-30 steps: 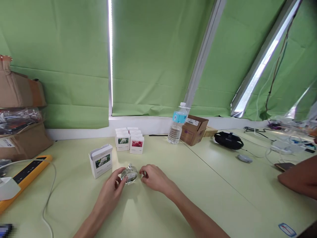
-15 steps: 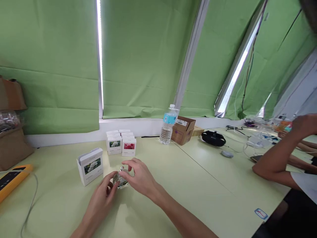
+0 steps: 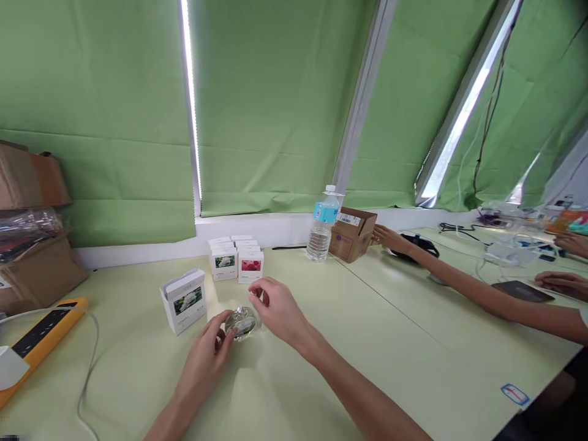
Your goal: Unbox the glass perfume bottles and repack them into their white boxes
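A small round clear glass bottle (image 3: 241, 324) stands on the pale table, its short neck upward. My left hand (image 3: 207, 349) grips it from the left, thumb and fingertips on its side. To the right and a little above, my right hand (image 3: 279, 309) is off the bottle, thumb and forefinger pinched together. Whatever is between those fingertips is too small to make out. Left of the bottle stands a white carton (image 3: 184, 301) with a white-flower picture, its top flap raised. Behind are several small white cartons (image 3: 224, 264) with flower pictures, in two rows.
A water bottle (image 3: 321, 229) and a brown cardboard box (image 3: 351, 236) stand at the back. A co-worker's arm (image 3: 452, 278) reaches across to that box. On the left are an orange power strip (image 3: 46, 337) with a cable and stacked brown boxes (image 3: 41, 269).
My right hand has lifted from the bottle's top and moved up and right. My left hand still holds the bottle. A co-worker's arm has stretched out to the cardboard box. The view has shifted slightly.
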Available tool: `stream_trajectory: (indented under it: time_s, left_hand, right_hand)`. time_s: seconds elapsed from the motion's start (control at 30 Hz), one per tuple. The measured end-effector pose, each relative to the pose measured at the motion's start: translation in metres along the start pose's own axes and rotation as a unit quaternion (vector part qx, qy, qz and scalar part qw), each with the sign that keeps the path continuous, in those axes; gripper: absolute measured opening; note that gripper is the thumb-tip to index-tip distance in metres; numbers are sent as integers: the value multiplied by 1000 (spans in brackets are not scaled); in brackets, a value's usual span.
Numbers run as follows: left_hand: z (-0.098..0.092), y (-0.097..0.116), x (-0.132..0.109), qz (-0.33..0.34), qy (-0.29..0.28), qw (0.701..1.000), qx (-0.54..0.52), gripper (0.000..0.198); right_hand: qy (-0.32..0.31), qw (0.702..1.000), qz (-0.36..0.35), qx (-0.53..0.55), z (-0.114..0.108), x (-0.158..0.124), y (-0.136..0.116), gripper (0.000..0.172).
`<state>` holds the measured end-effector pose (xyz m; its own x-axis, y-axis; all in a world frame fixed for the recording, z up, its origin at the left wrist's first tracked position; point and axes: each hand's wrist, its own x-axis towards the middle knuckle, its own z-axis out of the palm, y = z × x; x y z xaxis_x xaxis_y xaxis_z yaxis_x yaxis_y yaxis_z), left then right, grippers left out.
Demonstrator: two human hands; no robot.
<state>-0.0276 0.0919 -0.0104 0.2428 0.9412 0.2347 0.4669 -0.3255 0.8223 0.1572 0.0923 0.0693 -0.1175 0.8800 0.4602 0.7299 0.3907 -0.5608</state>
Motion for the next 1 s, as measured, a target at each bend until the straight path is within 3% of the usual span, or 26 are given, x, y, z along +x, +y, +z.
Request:
stream_trajectory:
  time_s: [0.13,0.3,0.53,0.67,0.83,0.9,1.0]
  left_hand:
    - [0,1,-1,-7,-3,1000,12,47]
    - [1,-1,-1,-10,2,1000,18,46]
    - [-1,1,-2,-14,4,1000,13,47]
    - [-1,3,-3,-17,3,1000,13,47]
    - [0,2,-4,-23,4,1000,2,49]
    - [-1,4,-4,-29,6,1000,-10,51]
    - [-3,10,-4,-35,20,998,-47,55]
  right_hand:
    - [-112,987,81,-78,-14,-8,36,24]
    - [-163,977,84,-109,-16,-18,60,21]
    - [-192,969,72,-140,-7,-21,56,21]
    - [-201,967,74,-140,-16,-21,55,25]
    - [-135,987,82,-29,-28,-18,38,33]
    - [-114,992,56,25,-22,-18,29,39]
    - [-130,990,18,57,-2,-18,18,49]
